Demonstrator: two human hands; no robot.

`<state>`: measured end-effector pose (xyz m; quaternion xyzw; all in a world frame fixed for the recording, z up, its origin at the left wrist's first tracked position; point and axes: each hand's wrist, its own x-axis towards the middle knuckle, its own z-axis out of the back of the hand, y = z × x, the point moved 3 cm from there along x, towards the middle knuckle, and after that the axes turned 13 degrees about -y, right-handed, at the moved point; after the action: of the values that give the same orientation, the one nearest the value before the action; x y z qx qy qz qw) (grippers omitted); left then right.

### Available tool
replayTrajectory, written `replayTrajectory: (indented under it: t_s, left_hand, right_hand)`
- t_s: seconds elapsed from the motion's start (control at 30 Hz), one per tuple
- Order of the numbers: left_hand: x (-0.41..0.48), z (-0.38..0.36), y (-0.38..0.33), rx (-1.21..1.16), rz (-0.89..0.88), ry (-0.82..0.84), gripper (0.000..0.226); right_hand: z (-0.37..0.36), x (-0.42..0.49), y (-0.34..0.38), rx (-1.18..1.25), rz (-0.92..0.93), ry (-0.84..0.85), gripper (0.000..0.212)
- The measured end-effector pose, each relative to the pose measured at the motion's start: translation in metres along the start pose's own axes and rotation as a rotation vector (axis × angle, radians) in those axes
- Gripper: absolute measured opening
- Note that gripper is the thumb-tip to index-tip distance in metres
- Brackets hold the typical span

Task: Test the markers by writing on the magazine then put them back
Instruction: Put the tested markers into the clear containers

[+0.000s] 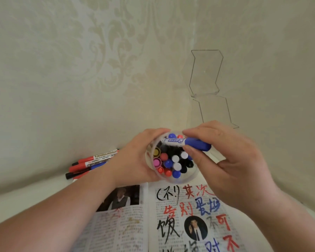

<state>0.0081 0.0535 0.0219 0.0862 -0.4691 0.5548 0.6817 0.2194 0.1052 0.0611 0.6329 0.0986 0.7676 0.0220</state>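
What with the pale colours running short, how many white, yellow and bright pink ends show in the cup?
White ends: 3
Yellow end: 1
Bright pink end: 1
Total: 5; the blue marker lying across the cup may hide more.

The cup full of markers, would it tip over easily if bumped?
Probably somewhat: the cup is packed with markers standing on end, so its weight likely sits high. Its wall looks like thin clear plastic, so it may flex under a squeeze; the left hand wraps its side. Packed so full, it is likely heavy for its size.
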Motion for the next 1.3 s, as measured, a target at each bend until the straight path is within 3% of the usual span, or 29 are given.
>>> replayTrajectory:
  t_s: [0.1, 0.17, 0.27, 0.33, 0.43, 0.6, 0.73, 0.8, 0.87, 0.93, 1.03, 1.2, 1.23, 1.3]
  left_hand:
    - [0.003, -0.006, -0.007, 0.062, -0.044, 0.052, 0.093]
    - [0.007, -0.010, -0.013, 0.069, -0.052, 0.057, 0.094]
    - [0.008, -0.010, -0.012, 0.006, -0.002, 0.007, 0.096]
    - [0.007, -0.009, -0.013, -0.035, 0.035, -0.013, 0.098]
    - [0.005, -0.012, -0.016, -0.001, 0.040, 0.005, 0.097]
    - [0.005, -0.012, -0.017, 0.033, 0.071, -0.010, 0.094]
    - [0.005, -0.007, -0.014, -0.031, 0.222, -0.089, 0.091]
    - [0.006, -0.007, -0.007, -0.097, 0.402, -0.137, 0.088]
    - [0.008, -0.012, 0.005, -0.133, 0.572, -0.200, 0.079]
    - [0.009, -0.017, 0.015, -0.140, 0.701, -0.257, 0.069]
    - [0.011, -0.024, 0.019, -0.074, 0.747, -0.168, 0.069]
    - [0.006, -0.018, 0.010, -0.008, 0.820, -0.154, 0.102]
    - [0.003, -0.014, 0.006, 0.054, 0.804, -0.209, 0.103]
    - [-0.005, -0.003, -0.016, 0.132, 0.618, -0.368, 0.076]
  right_hand:
    - [-0.010, -0.008, -0.005, -0.099, 0.019, 0.107, 0.038]
    - [-0.015, -0.013, -0.006, -0.246, 0.005, 0.062, 0.042]
    - [-0.007, -0.008, -0.005, -0.276, -0.025, -0.139, 0.025]
    - [-0.006, -0.008, -0.005, -0.265, 0.042, -0.177, 0.014]
    - [-0.015, -0.010, -0.006, -0.264, 0.033, -0.070, 0.015]
    - [-0.036, -0.009, -0.001, -0.470, 0.060, 0.259, 0.023]
    - [-0.022, -0.002, 0.001, -0.361, -0.059, 0.106, 0.027]
    - [-0.009, 0.011, -0.001, -0.371, -0.091, 0.005, 0.019]
    - [0.005, 0.033, -0.014, -0.484, -0.234, -0.025, 0.014]
    - [0.012, 0.061, -0.039, -0.610, -0.484, 0.080, 0.015]
    - [0.009, 0.094, -0.083, -0.787, -0.678, 0.375, 0.022]
    - [-0.027, 0.092, -0.121, -0.658, -0.950, 0.788, 0.026]
    - [-0.032, 0.088, -0.122, -0.643, -0.991, 0.841, 0.025]
    - [-0.037, 0.083, -0.125, -0.640, -1.043, 0.909, 0.024]
